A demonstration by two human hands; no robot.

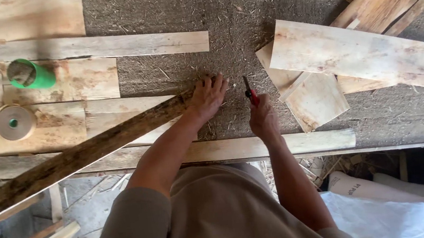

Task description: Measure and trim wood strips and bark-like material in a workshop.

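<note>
My left hand (207, 97) presses flat on the end of a long dark weathered plank (78, 156) that runs diagonally from lower left up to the middle of the gritty brown work surface (228, 32). My right hand (262, 118) is closed around a small tool with a red handle and dark tip (250, 92), pointing away from me just right of the plank's end. The two hands are a short gap apart.
Pale boards (76, 48) lie across the left of the surface, with a green cylinder (31, 74) and a tape roll (15, 122) on them. A heap of offcut boards (364, 54) lies at right. A long strip (258, 146) lines the near edge. White sacks (392, 210) lie below.
</note>
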